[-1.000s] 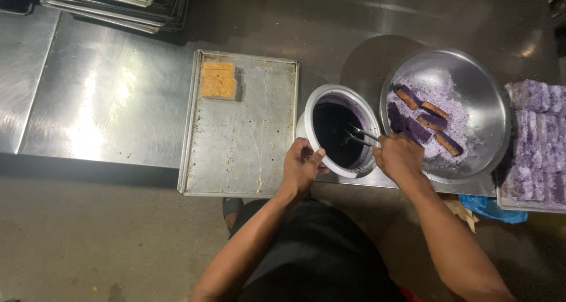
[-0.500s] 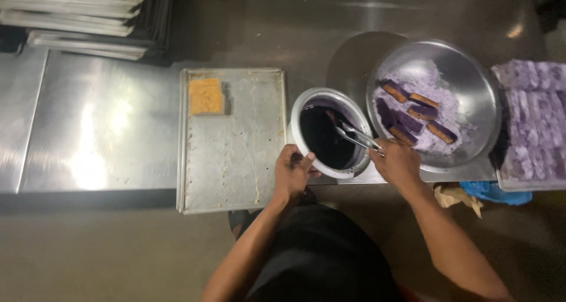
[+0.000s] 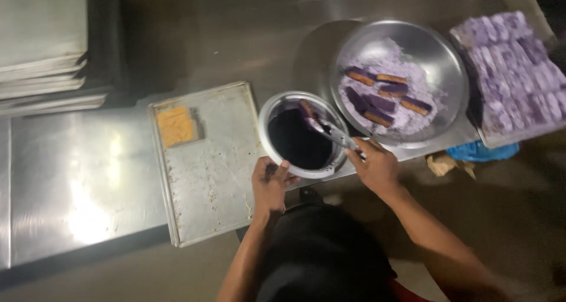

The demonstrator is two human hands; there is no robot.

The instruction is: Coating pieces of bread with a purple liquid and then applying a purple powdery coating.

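My left hand [image 3: 269, 183] grips the near rim of a round white pot [image 3: 266, 122] filled with dark purple liquid. My right hand [image 3: 373, 165] holds metal tongs [image 3: 330, 131] that reach into the pot. The tong tips pinch a purple-coated piece [image 3: 305, 108] just above the liquid at the pot's far side. To the right stands a metal bowl [image 3: 439, 54] of pale purple crumbs with several purple-dipped sticks [image 3: 380, 104] lying on them.
A flat metal tray [image 3: 206, 178] on the left carries one orange slab [image 3: 175, 125] in its far corner. A tray of crumb-coated purple pieces [image 3: 519, 72] sits at the far right. Stacked trays [image 3: 41, 54] lie at the back left. A blue cloth [image 3: 480, 151] hangs below the bowl.
The tongs have moved toward the pot's far side and now lift a coated piece out of the liquid. My left hand stays on the pot rim. The camera has shifted.
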